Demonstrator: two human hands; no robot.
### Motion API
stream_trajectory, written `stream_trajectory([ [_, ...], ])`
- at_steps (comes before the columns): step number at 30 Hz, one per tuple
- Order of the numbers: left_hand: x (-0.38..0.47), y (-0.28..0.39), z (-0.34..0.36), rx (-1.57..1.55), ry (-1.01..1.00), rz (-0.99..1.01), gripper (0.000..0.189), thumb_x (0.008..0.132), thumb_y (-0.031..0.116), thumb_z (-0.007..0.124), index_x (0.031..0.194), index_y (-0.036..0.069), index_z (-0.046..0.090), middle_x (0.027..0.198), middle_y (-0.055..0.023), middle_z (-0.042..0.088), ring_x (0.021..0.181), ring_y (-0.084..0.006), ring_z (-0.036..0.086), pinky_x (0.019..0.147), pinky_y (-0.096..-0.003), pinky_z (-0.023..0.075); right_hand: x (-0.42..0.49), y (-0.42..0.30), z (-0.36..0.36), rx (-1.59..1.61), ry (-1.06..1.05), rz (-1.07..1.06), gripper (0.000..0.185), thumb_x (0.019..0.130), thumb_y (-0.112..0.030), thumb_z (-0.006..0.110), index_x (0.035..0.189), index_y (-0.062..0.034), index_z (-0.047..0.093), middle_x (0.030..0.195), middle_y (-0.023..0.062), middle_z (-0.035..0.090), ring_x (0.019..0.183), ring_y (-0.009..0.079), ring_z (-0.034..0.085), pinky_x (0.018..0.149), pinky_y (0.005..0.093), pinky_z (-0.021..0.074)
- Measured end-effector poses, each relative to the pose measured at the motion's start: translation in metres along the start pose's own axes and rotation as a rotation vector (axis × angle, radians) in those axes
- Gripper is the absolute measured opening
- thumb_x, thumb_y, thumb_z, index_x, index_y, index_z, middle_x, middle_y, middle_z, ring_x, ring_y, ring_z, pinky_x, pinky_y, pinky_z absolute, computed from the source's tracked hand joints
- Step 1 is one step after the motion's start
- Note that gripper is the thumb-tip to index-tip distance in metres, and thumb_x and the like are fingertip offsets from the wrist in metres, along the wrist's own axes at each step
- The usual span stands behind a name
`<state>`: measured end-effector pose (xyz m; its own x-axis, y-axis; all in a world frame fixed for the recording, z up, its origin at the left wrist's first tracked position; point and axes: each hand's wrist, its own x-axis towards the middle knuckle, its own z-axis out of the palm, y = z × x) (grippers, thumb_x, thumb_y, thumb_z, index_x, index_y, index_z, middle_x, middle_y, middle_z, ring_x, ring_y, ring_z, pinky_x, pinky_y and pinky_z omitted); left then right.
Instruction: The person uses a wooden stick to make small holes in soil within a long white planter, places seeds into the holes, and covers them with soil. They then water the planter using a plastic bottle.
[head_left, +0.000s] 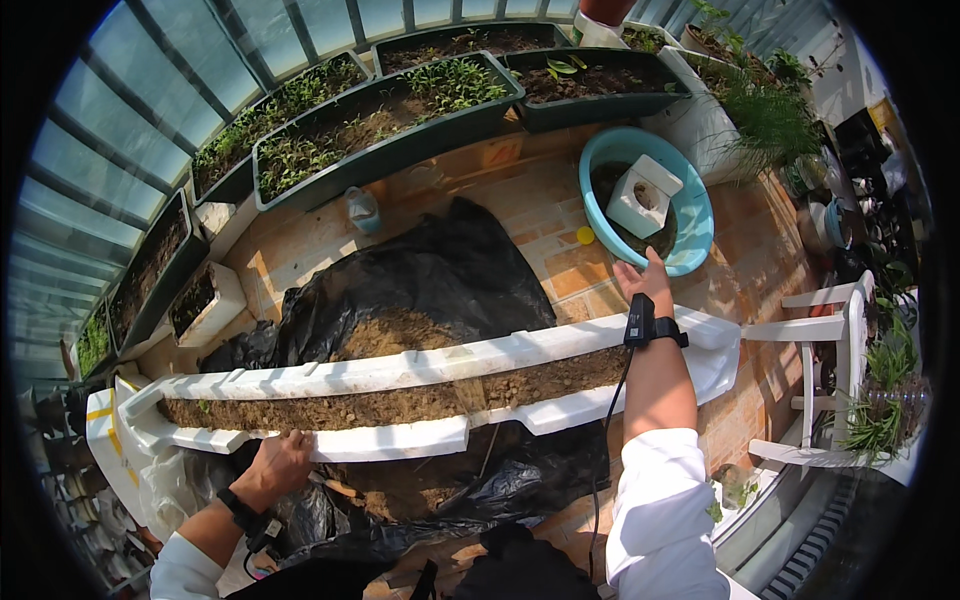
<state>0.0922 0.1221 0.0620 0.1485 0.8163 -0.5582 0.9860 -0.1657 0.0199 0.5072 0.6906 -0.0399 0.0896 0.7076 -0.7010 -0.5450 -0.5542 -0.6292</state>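
Observation:
A long white foam planter box (390, 442) filled with brown soil (360, 407) lies across the view, its near wall broken in places. My left hand (281, 461) rests on the near rim at the left, fingers curled over the foam edge. Beyond the box's right part, my right hand (643, 283) reaches with fingers spread, holding nothing, at the near rim of a light blue plastic basin (697, 217). A white foam piece (637, 210) with a hole sits in the basin. Black plastic sheeting (450, 255) with loose soil on it lies under and around the box.
Green rectangular planters (390, 154) with seedlings line the window side. A small light blue object (363, 210) and a yellow disc (585, 235) are on the tiled floor. A white chair (840, 330) stands at the right, near potted plants. Clear plastic bags (169, 487) lie at the left.

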Motion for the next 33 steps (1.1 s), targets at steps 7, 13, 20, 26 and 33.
stream_trajectory([
  [7,-0.002,0.010,0.001,-0.039,0.059,-0.062,0.040,0.084,0.015,0.066,0.119,-0.005,0.064,0.096,-0.0139,0.067,0.087,-0.0281,0.069,0.067,-0.0383,0.0594,0.059,0.032,-0.033,0.047,-0.085,-0.267,0.032,0.100,-0.020,0.066,0.122,-0.0020,0.052,0.123,0.0176,0.054,0.112,0.0332,0.059,0.094,0.0473,0.0603],
  [13,0.000,0.006,0.007,-0.036,0.138,-0.035,0.039,0.082,0.013,0.067,0.116,-0.007,0.065,0.094,-0.0159,0.068,0.088,-0.0317,0.070,0.068,-0.0402,0.0599,0.047,0.034,-0.047,-0.353,-0.082,-0.637,0.027,0.090,-0.012,0.077,0.102,0.0053,0.059,0.093,0.0120,0.061,0.084,0.0247,0.059,0.084,0.0391,0.0568],
  [20,-0.001,0.005,0.006,0.026,0.093,0.033,0.044,0.082,0.012,0.068,0.119,-0.011,0.063,0.097,-0.0169,0.068,0.094,-0.0307,0.069,0.071,-0.0393,0.0595,-0.026,0.042,-0.038,-0.604,-0.062,-0.661,0.038,0.090,-0.011,0.075,0.115,0.0087,0.055,0.113,0.0159,0.053,0.104,0.0283,0.057,0.094,0.0433,0.0564],
  [26,-0.003,0.017,0.013,-0.060,0.151,-0.107,0.041,0.086,0.010,0.062,0.121,-0.011,0.062,0.101,-0.0202,0.066,0.092,-0.0319,0.068,0.069,-0.0387,0.0583,-0.070,0.043,-0.047,-0.188,-0.248,-0.366,0.024,0.091,-0.003,0.068,0.110,0.0059,0.056,0.118,0.0156,0.050,0.110,0.0262,0.055,0.099,0.0389,0.0571],
  [33,0.001,0.016,0.024,-0.147,0.190,-0.146,0.041,0.080,0.010,0.068,0.115,-0.010,0.061,0.095,-0.0195,0.064,0.088,-0.0346,0.068,0.068,-0.0438,0.0583,-0.150,0.034,-0.019,0.088,-0.088,-0.220,0.040,0.084,0.000,0.066,0.122,0.0010,0.054,0.123,0.0159,0.055,0.114,0.0333,0.059,0.099,0.0556,0.0564],
])
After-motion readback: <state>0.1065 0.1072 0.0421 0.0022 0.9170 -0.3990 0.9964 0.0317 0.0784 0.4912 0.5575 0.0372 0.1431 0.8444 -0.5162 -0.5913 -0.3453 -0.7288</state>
